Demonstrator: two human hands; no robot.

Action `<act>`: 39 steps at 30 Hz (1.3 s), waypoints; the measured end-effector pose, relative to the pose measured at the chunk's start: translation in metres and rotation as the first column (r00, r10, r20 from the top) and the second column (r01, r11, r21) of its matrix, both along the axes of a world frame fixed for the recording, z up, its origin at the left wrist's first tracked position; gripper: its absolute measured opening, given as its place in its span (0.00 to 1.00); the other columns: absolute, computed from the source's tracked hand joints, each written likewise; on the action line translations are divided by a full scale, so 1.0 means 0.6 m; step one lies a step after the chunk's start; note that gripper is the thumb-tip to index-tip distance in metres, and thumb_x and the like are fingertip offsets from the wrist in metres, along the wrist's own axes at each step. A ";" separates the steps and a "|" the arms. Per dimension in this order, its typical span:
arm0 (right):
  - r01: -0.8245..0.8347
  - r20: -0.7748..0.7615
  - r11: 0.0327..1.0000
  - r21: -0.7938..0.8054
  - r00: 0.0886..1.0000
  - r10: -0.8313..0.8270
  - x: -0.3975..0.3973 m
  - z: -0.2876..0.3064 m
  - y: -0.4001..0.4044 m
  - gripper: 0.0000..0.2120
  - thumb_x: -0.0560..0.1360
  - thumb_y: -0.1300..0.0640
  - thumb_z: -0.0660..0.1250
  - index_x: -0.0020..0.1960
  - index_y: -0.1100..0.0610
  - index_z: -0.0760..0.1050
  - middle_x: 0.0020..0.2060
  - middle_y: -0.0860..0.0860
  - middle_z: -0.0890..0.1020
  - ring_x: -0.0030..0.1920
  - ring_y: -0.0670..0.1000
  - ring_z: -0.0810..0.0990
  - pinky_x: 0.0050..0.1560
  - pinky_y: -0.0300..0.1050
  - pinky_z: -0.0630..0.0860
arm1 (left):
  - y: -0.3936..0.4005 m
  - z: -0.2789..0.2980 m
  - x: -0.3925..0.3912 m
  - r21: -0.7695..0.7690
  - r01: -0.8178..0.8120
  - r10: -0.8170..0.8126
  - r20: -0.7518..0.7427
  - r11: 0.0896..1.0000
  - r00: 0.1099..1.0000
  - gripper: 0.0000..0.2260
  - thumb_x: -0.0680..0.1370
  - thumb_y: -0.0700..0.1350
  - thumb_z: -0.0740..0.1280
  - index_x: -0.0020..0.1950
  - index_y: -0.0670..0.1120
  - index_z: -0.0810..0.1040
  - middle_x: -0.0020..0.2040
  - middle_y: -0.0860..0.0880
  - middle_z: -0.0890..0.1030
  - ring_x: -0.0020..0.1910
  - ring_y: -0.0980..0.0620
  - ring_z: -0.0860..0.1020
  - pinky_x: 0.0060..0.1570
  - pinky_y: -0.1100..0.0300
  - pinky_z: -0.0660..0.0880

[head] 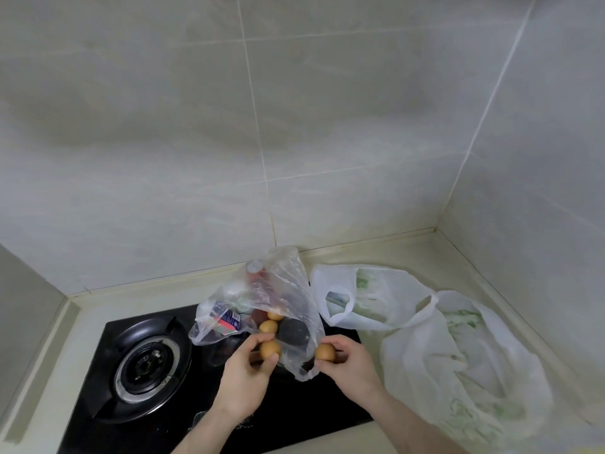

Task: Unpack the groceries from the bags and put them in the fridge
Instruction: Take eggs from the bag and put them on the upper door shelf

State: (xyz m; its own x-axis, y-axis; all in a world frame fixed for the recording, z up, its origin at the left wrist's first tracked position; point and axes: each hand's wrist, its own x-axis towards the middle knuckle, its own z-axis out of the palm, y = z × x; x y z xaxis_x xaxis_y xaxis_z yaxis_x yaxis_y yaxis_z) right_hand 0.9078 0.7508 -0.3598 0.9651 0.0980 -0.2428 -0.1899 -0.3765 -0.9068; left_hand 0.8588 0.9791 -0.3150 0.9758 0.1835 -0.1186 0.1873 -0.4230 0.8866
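A clear plastic bag (281, 283) stands on the black stove, holding a bottle, a carton, a dark round fruit (293, 329) and two brown eggs (268, 326). My left hand (248, 378) grips one brown egg (270, 348) at the bag's mouth. My right hand (352, 365) grips another brown egg (325, 352) just outside the bag's right edge. Two white plastic bags (370, 299) (465, 365) with greens inside lie on the counter to the right.
The black glass gas stove (108, 339) fills the lower left, with a round burner (149, 365) left of my hands. Tiled walls close off the counter at the back and right, meeting in a corner (437, 229).
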 end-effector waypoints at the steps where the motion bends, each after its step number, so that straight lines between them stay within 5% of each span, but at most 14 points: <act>1: -0.007 0.014 1.000 -0.001 1.000 0.007 -0.009 0.010 -0.006 0.18 0.65 0.56 0.82 0.51 0.41 0.83 0.47 0.39 0.86 0.48 0.37 0.83 0.50 0.31 0.78 | -0.004 0.005 -0.003 -0.002 0.018 -0.018 0.005 1.000 1.000 0.14 0.78 0.43 0.73 0.61 0.57 0.79 0.53 0.56 0.85 0.52 0.60 0.83 0.52 0.71 0.76; 9: -0.029 0.074 0.999 -0.044 0.997 0.032 -0.074 0.107 -0.085 0.17 0.68 0.53 0.81 0.53 0.39 0.83 0.43 0.41 0.86 0.47 0.38 0.82 0.48 0.29 0.76 | -0.072 0.053 -0.020 0.012 0.136 -0.136 0.079 0.991 0.987 0.14 0.79 0.45 0.73 0.60 0.60 0.78 0.52 0.62 0.83 0.53 0.58 0.82 0.51 0.69 0.75; 12: 0.028 0.100 0.999 -0.040 0.995 -0.024 -0.103 0.141 -0.126 0.17 0.67 0.53 0.81 0.53 0.40 0.83 0.43 0.41 0.86 0.47 0.39 0.83 0.48 0.30 0.78 | -0.109 0.072 -0.016 0.013 0.215 -0.216 0.080 0.976 0.973 0.12 0.81 0.45 0.70 0.61 0.59 0.77 0.53 0.64 0.81 0.54 0.59 0.81 0.53 0.64 0.77; 16: 0.138 0.108 0.990 -0.003 0.985 -0.137 -0.155 0.183 -0.192 0.15 0.68 0.52 0.80 0.52 0.39 0.83 0.46 0.41 0.86 0.46 0.40 0.83 0.48 0.34 0.81 | -0.181 0.106 -0.019 0.018 0.303 -0.303 0.106 0.953 0.947 0.13 0.82 0.44 0.68 0.66 0.56 0.77 0.56 0.58 0.81 0.55 0.67 0.78 0.53 0.75 0.73; 18: 0.203 0.131 0.979 0.008 0.971 -0.202 -0.189 0.197 -0.232 0.16 0.68 0.52 0.80 0.52 0.39 0.83 0.49 0.38 0.85 0.48 0.40 0.83 0.48 0.35 0.80 | -0.226 0.123 -0.027 0.028 0.359 -0.360 0.122 0.933 0.925 0.13 0.82 0.45 0.68 0.66 0.57 0.77 0.58 0.58 0.79 0.56 0.66 0.78 0.56 0.72 0.73; 20: 0.267 0.152 0.964 0.004 0.952 -0.264 -0.227 0.211 -0.275 0.16 0.69 0.51 0.80 0.53 0.38 0.83 0.51 0.35 0.83 0.49 0.40 0.81 0.49 0.35 0.80 | -0.275 0.133 -0.041 0.007 0.421 -0.419 0.126 0.907 0.899 0.13 0.82 0.46 0.68 0.65 0.58 0.77 0.57 0.55 0.80 0.54 0.60 0.80 0.59 0.60 0.78; 25: 0.424 0.181 0.905 0.024 0.889 -0.421 -0.341 0.251 -0.383 0.16 0.68 0.52 0.81 0.53 0.39 0.83 0.52 0.35 0.83 0.49 0.42 0.82 0.49 0.36 0.80 | -0.410 0.159 -0.109 -0.059 0.565 -0.552 0.148 0.823 0.821 0.12 0.82 0.45 0.68 0.62 0.59 0.78 0.58 0.55 0.81 0.53 0.56 0.81 0.50 0.67 0.77; 30: 0.544 0.160 0.839 0.019 0.827 -0.540 -0.484 0.286 -0.492 0.16 0.68 0.55 0.81 0.52 0.40 0.84 0.45 0.40 0.85 0.44 0.44 0.84 0.45 0.34 0.80 | -0.545 0.191 -0.204 -0.112 0.679 -0.665 0.140 0.725 0.733 0.11 0.83 0.47 0.66 0.63 0.59 0.77 0.56 0.61 0.81 0.56 0.55 0.80 0.58 0.49 0.80; 34: 0.641 0.128 0.767 0.032 0.759 -0.639 -0.606 0.305 -0.570 0.17 0.69 0.57 0.81 0.53 0.40 0.84 0.44 0.47 0.85 0.38 0.46 0.86 0.39 0.34 0.78 | -0.642 0.211 -0.286 -0.129 0.740 -0.724 0.154 0.660 0.673 0.12 0.82 0.45 0.67 0.62 0.60 0.78 0.52 0.56 0.82 0.52 0.54 0.81 0.58 0.52 0.79; 39: 0.752 0.172 0.659 0.013 0.647 -0.743 -0.745 0.326 -0.651 0.18 0.68 0.55 0.81 0.51 0.36 0.84 0.42 0.42 0.85 0.40 0.44 0.86 0.40 0.35 0.79 | -0.759 0.235 -0.384 -0.130 0.831 -0.810 0.186 0.541 0.556 0.12 0.81 0.46 0.68 0.62 0.60 0.78 0.48 0.50 0.83 0.47 0.50 0.82 0.50 0.59 0.79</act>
